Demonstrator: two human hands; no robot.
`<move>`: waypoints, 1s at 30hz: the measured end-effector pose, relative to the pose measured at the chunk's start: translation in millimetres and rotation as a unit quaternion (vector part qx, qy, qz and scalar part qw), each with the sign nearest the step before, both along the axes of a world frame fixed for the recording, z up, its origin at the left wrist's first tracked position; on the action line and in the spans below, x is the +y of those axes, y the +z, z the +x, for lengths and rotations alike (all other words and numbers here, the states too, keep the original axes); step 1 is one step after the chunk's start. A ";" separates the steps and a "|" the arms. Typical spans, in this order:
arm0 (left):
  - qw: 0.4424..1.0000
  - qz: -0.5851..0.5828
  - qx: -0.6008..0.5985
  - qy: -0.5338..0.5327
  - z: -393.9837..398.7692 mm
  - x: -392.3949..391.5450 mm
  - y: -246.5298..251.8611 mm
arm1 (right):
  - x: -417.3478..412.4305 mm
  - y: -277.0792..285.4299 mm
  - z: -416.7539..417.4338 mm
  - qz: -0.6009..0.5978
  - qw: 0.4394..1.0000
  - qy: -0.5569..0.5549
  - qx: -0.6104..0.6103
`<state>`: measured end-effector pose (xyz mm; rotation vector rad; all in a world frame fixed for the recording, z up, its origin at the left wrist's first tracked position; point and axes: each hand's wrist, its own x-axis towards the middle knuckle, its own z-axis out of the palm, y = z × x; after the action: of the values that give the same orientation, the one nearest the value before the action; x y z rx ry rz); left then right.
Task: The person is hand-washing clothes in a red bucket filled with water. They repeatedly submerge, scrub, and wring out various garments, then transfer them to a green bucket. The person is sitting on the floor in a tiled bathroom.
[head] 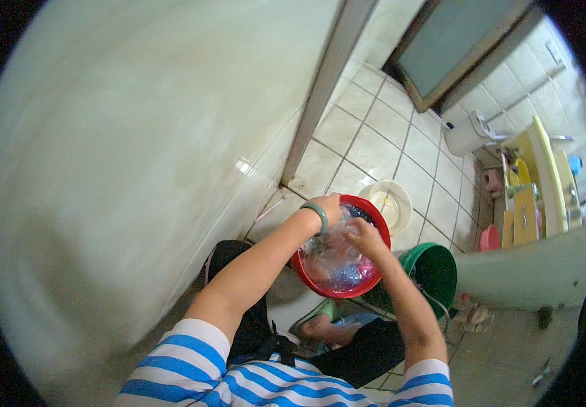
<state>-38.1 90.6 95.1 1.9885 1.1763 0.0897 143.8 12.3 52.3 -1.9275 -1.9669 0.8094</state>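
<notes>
A red plastic bucket (384, 224) stands before me with water and wet, soft-looking items (349, 274) in it, blue and pink among them. My left hand (329, 207), with a grey-green bangle (319, 213) on the wrist, reaches in over the bucket's far left side. Its fingers are partly hidden. My right hand (364, 236) is above the water inside the right rim, its fingers bent and blurred. Between the hands is a pale, glossy blur; whether it is splashing water or a held item cannot be told.
A cream basin (403, 206) sits behind the bucket on the tiled floor (374, 147). At right stands a green bucket (437, 274) with a handle. Farther right are a yellow cabinet (524, 219) and a pink basin (489, 239). A pale wall (145, 127) rises at left.
</notes>
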 end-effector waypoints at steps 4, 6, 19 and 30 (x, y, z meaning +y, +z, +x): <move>0.994 -0.111 0.019 0.000 -2.1 7.8 -46.5 | -12.1 106.2 -11.9 0.085 0.996 0.010 0.034; 0.967 -0.247 0.053 -0.027 -1.1 -15.5 -19.3 | -25.3 145.3 -5.5 0.089 0.995 -0.032 0.027; 0.407 -0.660 -0.602 0.190 35.7 -96.0 -69.3 | -75.0 223.9 -38.1 0.157 0.983 -0.067 0.064; 0.580 -0.517 -0.603 0.179 34.7 -32.4 -82.7 | -128.3 166.2 -7.1 -0.027 0.985 -0.074 0.153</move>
<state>-3.3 58.2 12.4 0.2952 0.3842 0.6720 136.7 -116.0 218.5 -1.8236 -1.6187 1.0554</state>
